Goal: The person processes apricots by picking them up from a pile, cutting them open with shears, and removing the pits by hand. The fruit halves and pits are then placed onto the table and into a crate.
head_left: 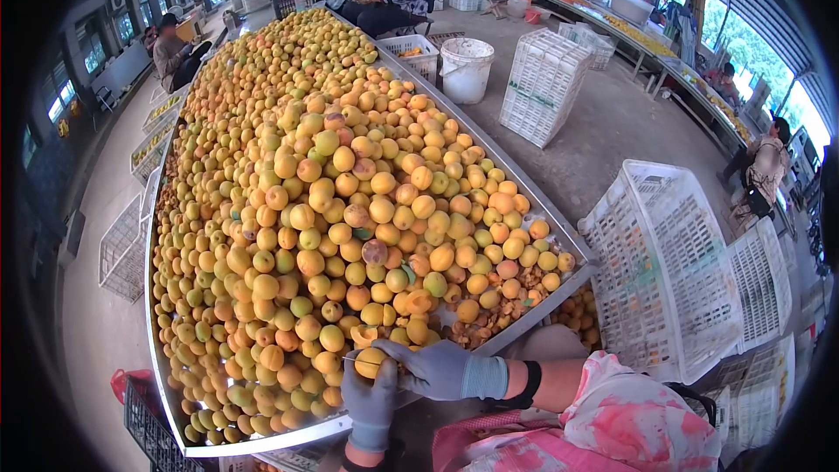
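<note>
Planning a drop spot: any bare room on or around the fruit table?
On the table, none: apricots heaped rim to rim; left hand and right hand crowd the near edge around one apricot. Bare floor lies between the table's right rim, bucket and crates; also a strip left of the table.

Head camera, forward and downward

- Apricot heap (332, 210): fills the table from rim to rim, no bare surface.
- Metal rim (524, 188): raised lip along the right side.
- Concrete floor (603, 135): open lane right of the table.
- White crates (673, 271): tilted, just beside the near right corner.
- Bucket (466, 68), crate stack (544, 87): stand in the lane farther along.
</note>
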### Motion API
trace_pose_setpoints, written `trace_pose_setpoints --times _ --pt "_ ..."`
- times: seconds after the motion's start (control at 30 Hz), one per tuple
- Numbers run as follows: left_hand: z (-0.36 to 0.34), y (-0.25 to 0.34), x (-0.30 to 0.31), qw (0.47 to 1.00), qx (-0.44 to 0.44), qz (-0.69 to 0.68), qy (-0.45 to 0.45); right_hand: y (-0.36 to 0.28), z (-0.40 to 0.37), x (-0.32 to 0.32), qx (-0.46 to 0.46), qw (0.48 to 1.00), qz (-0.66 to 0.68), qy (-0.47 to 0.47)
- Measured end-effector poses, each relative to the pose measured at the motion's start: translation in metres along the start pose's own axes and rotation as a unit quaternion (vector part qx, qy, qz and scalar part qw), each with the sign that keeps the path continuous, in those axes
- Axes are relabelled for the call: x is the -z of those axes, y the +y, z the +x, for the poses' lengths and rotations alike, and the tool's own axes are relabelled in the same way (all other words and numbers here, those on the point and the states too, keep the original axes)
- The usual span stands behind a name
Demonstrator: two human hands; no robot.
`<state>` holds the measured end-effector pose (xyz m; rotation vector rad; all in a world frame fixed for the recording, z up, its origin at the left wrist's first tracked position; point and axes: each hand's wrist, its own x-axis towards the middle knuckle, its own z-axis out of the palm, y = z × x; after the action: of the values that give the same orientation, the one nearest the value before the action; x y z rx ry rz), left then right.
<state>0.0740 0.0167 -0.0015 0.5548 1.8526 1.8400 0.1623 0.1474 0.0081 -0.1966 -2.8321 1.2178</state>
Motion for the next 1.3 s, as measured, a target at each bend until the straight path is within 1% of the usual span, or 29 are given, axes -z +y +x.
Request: trace_pose_setpoints --times 0.03,0.17,0.23,0.3,0.33,0.4,0.47,0.5,0.53,0.67,0.73,0.77,0.83,0.97,1.03,1.1,1.23,1.27,1.3 --pt "0.002 0.000 0.000 1.000 -0.002 0.001 -0.002 0.001 0.000 -0.001 -0.007 1.000 -0.021 -0.002" --pt "0.006 0.007 0.001 1.000 -0.004 0.026 -0.016 0.001 0.003 -0.006 -0.021 1.000 -0.005 -0.002" --pt "0.006 0.010 0.001 0.999 -0.002 0.032 -0.021 0.000 0.005 -0.006 -0.052 0.998 0.016 -0.031" --pt "0.006 0.008 0.001 0.998 0.000 0.061 -0.027 0.000 0.005 -0.003 -0.048 0.998 0.015 -0.035" --pt "0.006 0.008 0.001 0.998 -0.001 0.062 -0.029 0.000 0.005 -0.002 -0.044 0.998 0.013 -0.039" --pt "0.004 0.007 0.000 0.998 -0.028 0.047 -0.038 -0.001 0.004 -0.001 -0.050 0.998 0.017 -0.042" --pt "0.005 0.014 0.003 0.998 -0.010 0.029 -0.060 -0.001 0.002 -0.002 -0.057 0.997 0.022 -0.046" --pt "0.005 0.017 0.004 0.997 0.009 0.008 -0.079 -0.001 0.001 -0.003 -0.045 0.998 0.033 -0.033" --pt "0.004 0.020 0.004 0.997 0.011 0.009 -0.079 -0.001 0.001 -0.004 -0.033 0.998 0.045 -0.021" --pt "0.003 0.015 0.007 0.993 -0.011 0.016 -0.115 0.011 0.000 0.001 -0.009 0.998 0.041 -0.048" --pt "0.003 0.005 0.010 0.991 -0.014 0.010 -0.129 0.017 0.000 0.000 0.031 0.997 0.062 -0.044" --pt "0.003 0.001 0.011 0.991 -0.021 0.028 -0.132 0.018 -0.002 0.002 0.030 0.996 0.064 -0.046" --pt "0.002 -0.004 0.012 0.990 -0.028 0.044 -0.134 0.015 -0.002 0.013 0.019 0.994 0.048 -0.092" --pt "0.001 -0.004 0.015 0.987 -0.017 0.057 -0.152 0.022 -0.004 0.012 0.052 0.993 0.069 -0.077" --pt "-0.002 0.000 0.015 0.985 -0.011 0.063 -0.161 0.023 -0.005 0.014 0.055 0.992 0.052 -0.099" --pt "-0.004 0.004 0.013 0.984 0.018 0.001 -0.177 0.020 -0.005 0.017 0.057 0.992 0.053 -0.104" --pt "-0.005 0.002 0.014 0.983 0.046 -0.024 -0.175 0.010 -0.007 0.032 0.045 0.988 0.066 -0.129" --pt "-0.004 0.001 0.016 0.980 0.051 -0.044 -0.187 0.011 -0.004 0.036 0.044 0.989 0.066 -0.128" --pt "-0.003 0.000 0.018 0.976 0.057 -0.063 -0.200 0.014 -0.002 0.038 0.022 0.989 0.080 -0.125"
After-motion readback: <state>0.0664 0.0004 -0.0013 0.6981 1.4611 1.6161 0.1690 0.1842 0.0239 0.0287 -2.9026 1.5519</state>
